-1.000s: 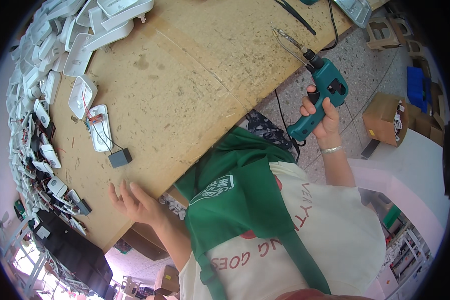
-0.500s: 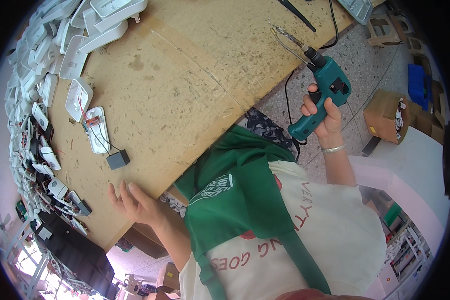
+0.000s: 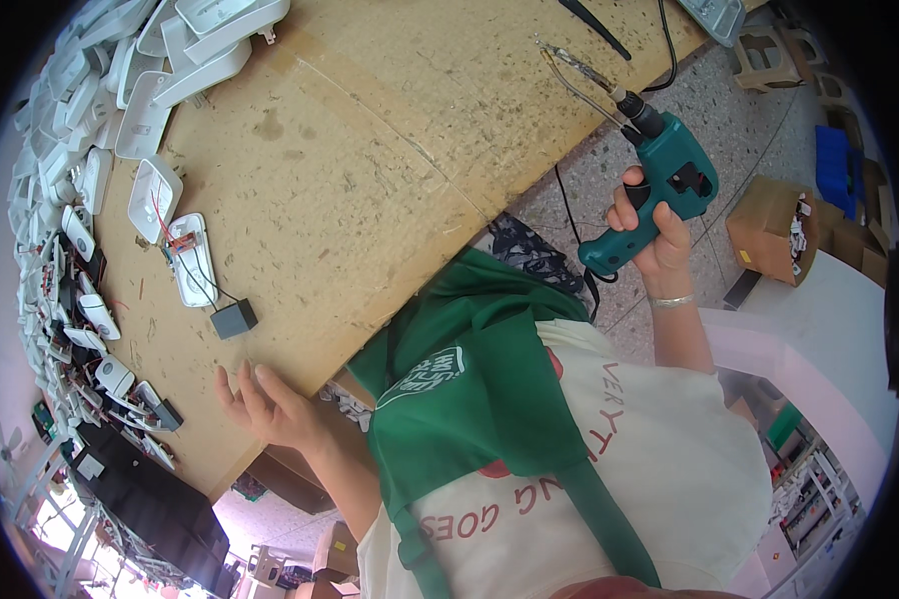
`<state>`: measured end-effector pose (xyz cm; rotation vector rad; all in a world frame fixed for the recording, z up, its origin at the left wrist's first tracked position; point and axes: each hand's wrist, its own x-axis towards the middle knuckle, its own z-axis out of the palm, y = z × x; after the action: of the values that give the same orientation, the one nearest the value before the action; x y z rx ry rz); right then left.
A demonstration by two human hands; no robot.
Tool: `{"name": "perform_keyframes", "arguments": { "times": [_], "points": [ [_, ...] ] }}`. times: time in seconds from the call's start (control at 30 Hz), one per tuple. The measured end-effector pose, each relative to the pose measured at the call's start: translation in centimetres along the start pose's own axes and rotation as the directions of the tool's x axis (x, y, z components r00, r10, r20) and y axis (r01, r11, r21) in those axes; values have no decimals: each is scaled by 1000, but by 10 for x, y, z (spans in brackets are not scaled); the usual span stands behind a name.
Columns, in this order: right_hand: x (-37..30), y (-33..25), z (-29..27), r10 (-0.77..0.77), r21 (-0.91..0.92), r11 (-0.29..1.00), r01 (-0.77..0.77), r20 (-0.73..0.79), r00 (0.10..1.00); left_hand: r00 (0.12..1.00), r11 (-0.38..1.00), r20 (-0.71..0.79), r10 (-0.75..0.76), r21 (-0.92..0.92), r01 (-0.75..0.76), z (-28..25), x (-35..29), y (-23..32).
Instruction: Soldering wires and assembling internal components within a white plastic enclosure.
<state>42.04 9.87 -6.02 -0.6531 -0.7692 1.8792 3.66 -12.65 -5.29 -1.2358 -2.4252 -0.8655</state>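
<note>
In my right hand (image 3: 651, 232) is a green soldering gun (image 3: 675, 165), gripped by its handle beyond the table edge. Its dark metal tip and a thin curved feed tube point up and left over the tabletop. My left hand (image 3: 270, 404) rests at the table's near edge, fingers spread, holding nothing. Just above those fingers lies a small dark grey block (image 3: 234, 318), wired to a white plastic cover (image 3: 194, 262) with a small orange-red part on it. Red wires run from there into an open white housing (image 3: 154, 200).
White plastic housings (image 3: 150, 115) are heaped along the table's left side, with several wired units (image 3: 115, 375) below them. A black tool (image 3: 597, 28) lies at the far edge. Cardboard box (image 3: 769, 232) and blue bin (image 3: 837, 170) stand at right; the gun's cable (image 3: 566, 205) hangs down.
My right hand and the soldering gun have shifted slightly to the right. My left hand and the wired parts stay where they were.
</note>
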Motion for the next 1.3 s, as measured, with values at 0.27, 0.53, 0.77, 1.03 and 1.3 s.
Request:
{"name": "perform_keyframes", "arguments": {
  "times": [0.27, 0.53, 0.77, 1.03, 1.3],
  "points": [
    [0, -4, 14, -23, -146, 989, 23, -3, 1000, 1000, 1000, 6, 2, -2, -2, 0, 0, -2],
    [-1, -7, 20, -44, -232, 972, 45, 11, 999, 1000, 1000, 16, -4, 2, 4, -1, 0, 0],
    [-2, -9, 19, -74, -271, 960, 75, 16, 997, 1000, 1000, 28, 12, 21, -12, 1, 0, -1],
    [-7, -13, 20, -100, -305, 947, 103, 26, 995, 1000, 1000, 20, -13, 2, 12, 1, -1, 0],
    [-7, -16, 24, -114, -355, 928, 117, 27, 993, 998, 998, 24, -50, -40, 51, 2, -2, -2]
  ]
}}
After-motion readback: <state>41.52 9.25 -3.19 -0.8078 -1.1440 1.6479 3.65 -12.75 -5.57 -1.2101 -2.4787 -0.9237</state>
